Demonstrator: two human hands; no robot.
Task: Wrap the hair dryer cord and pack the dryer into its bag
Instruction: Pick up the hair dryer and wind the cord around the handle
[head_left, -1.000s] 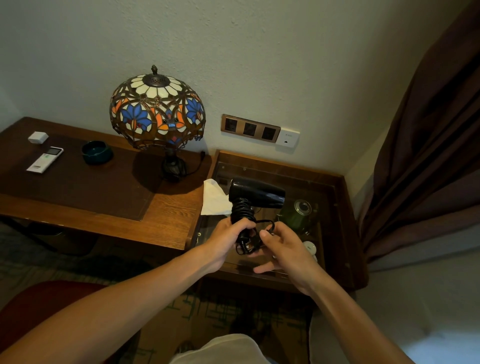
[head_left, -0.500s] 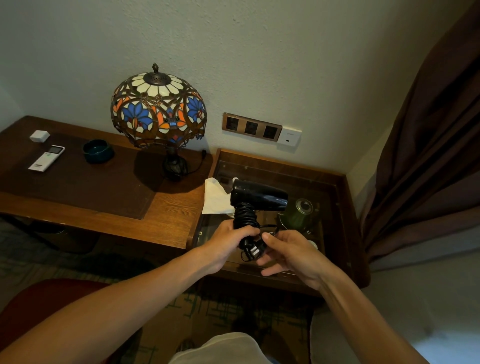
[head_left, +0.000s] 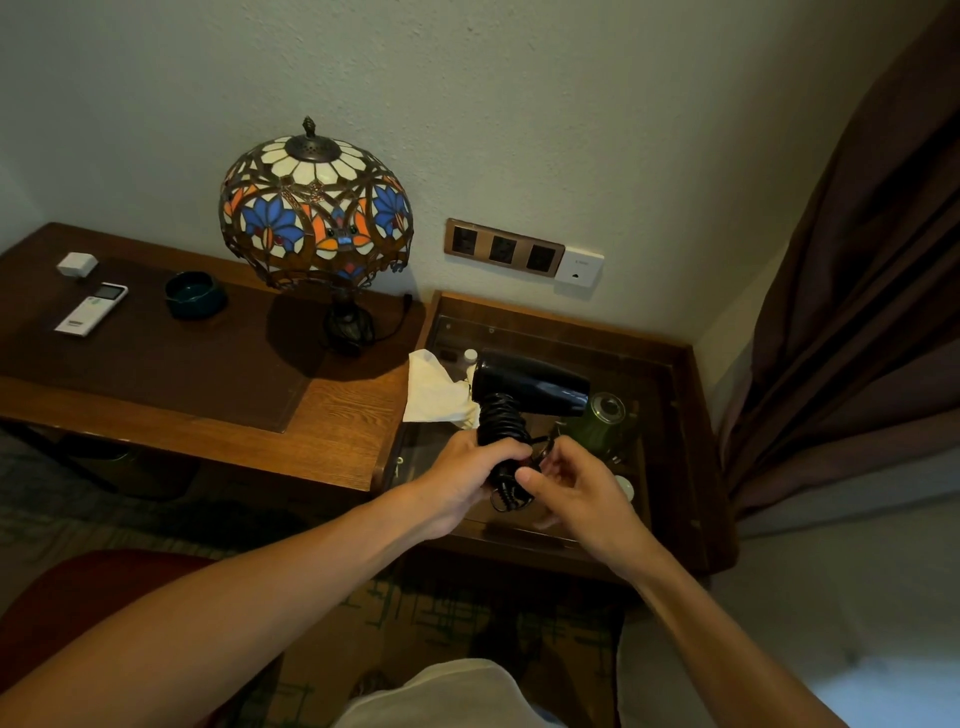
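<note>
Fingers (head_left: 501, 451) of the left hand (head_left: 462, 483) are clamped around the hair dryer (head_left: 530, 387) handle, already wound in black cord (head_left: 501, 421). Right hand (head_left: 576, 486) pinches the loose cord end just beside it, all held above the glass-topped worktop (head_left: 660, 374), near a white cloth (head_left: 434, 389).

Dim warm room light, lamp (head_left: 316, 208) unlit and casting a shadow, wide-angle bending at edges, sharp focus

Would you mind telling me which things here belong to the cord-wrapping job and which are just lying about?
Job: hair dryer, its cord, left hand, right hand.

Lying about: lamp, remote, dark bowl, white cloth, green tin.
</note>
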